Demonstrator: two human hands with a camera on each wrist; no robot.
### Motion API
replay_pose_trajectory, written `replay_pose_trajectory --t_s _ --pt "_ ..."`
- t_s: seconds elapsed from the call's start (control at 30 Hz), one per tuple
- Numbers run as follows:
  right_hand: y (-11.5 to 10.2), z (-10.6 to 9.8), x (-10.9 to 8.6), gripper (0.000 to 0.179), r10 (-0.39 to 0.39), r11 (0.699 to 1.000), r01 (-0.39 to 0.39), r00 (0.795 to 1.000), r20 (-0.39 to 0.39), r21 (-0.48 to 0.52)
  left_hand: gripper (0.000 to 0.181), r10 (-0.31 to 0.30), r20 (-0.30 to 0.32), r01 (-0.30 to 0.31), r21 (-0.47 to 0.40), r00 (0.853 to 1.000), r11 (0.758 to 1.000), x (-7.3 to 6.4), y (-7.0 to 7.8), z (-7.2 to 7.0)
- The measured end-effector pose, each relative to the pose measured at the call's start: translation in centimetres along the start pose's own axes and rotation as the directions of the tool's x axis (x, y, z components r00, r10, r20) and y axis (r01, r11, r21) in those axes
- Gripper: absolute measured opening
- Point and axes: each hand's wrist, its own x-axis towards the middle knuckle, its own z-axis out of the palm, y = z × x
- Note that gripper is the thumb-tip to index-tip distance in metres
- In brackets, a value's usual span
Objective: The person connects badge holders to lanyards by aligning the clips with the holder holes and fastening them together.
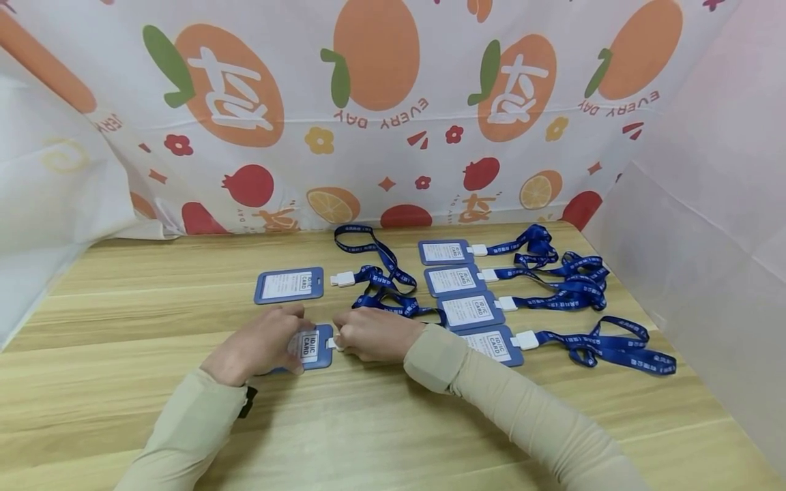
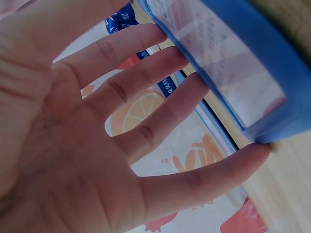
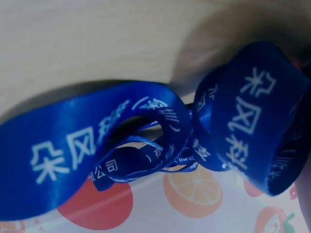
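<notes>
My left hand point(image 1: 264, 344) holds a blue ID card holder point(image 1: 323, 346) flat on the table by its long edges, partly covering its printed card. In the left wrist view, fingertips sit along the rim of that card holder point(image 2: 284, 114). At the holder's slotted end, my right hand point(image 1: 377, 334) pinches the white clip point(image 1: 333, 343) of a blue lanyard. The clip is mostly hidden by the fingers. Loops of blue lanyard point(image 3: 53, 150) with white lettering fill the right wrist view.
Behind the hands lies another card holder point(image 1: 288, 285), apart from the white clip point(image 1: 342, 279) of its looped lanyard point(image 1: 387, 259). To the right, several card holders with lanyards attached form a column, including one at the back point(image 1: 443, 251). A fruit-print cloth point(image 1: 368, 164) hangs behind the table.
</notes>
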Motion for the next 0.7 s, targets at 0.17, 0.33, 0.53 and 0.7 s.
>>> replay_pose_trajectory --t_s 0.17,0.33,0.53,0.7 --pt "-0.06 -0.13 0.12 0.021 -0.001 1.000 0.002 1.000 0.011 -0.011 0.057 0.002 -0.003 -0.002 -0.003 1.000 1.000 0.02 -0.05 0.05" --pt "-0.01 -0.27 0.29 0.019 -0.025 0.999 0.026 0.999 0.025 -0.025 0.057 0.001 -0.002 -0.001 -0.004 1.000 1.000 -0.01 -0.07 0.10" --pt "0.00 -0.33 0.35 0.019 -0.025 0.999 0.026 0.999 0.044 -0.026 0.057 -0.004 0.004 0.004 -0.011 1.000 1.000 -0.04 0.04 0.10" --pt "0.04 -0.25 0.40 0.020 -0.013 1.000 0.014 0.999 0.043 -0.025 0.058 0.010 0.001 -0.010 -0.003 1.000 1.000 -0.02 -0.19 0.09"
